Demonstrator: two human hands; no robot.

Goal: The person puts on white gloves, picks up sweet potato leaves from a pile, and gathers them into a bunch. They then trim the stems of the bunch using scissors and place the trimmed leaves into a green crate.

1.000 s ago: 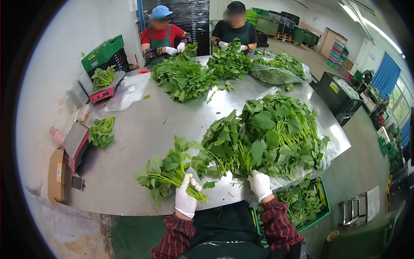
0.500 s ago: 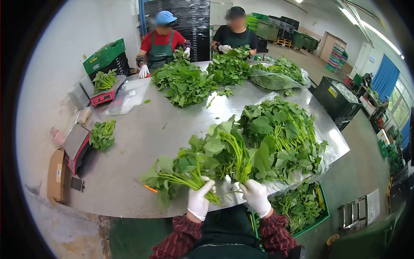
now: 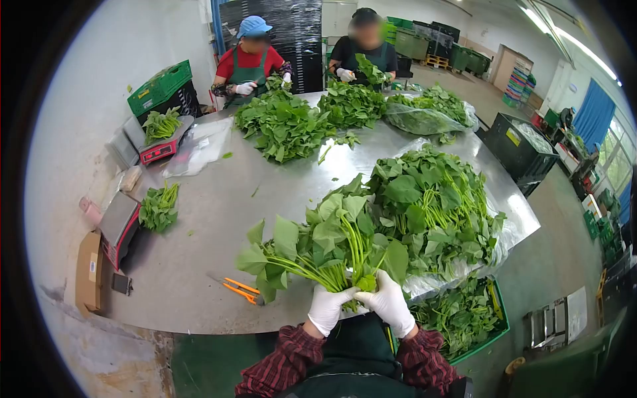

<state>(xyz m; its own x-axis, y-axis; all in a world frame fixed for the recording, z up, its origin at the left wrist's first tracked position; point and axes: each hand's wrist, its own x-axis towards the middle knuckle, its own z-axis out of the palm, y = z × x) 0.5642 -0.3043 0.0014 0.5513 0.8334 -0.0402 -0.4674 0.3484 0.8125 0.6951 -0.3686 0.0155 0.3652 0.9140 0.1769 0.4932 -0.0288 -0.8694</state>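
Both hands meet at the table's near edge around the stem ends of a bunch of leafy greens. My left hand, white-gloved, is closed round the stems from the left. My right hand, also gloved, grips the stems on the other side, its thumb close to the left one. The leaves fan out forward and to the left. Just left of the bunch lie orange-handled scissors. A large heap of the same greens rests on clear plastic to the right.
Under the right table edge stands a green crate of greens. Two red scales stand on the left, with a small bunch beside one. Across the metal table, two people handle greens near more heaps.
My hands have come together, joining the two handfuls into one bunch. The scissors now show more fully. The far-left person's gloved hand has lifted off the table.
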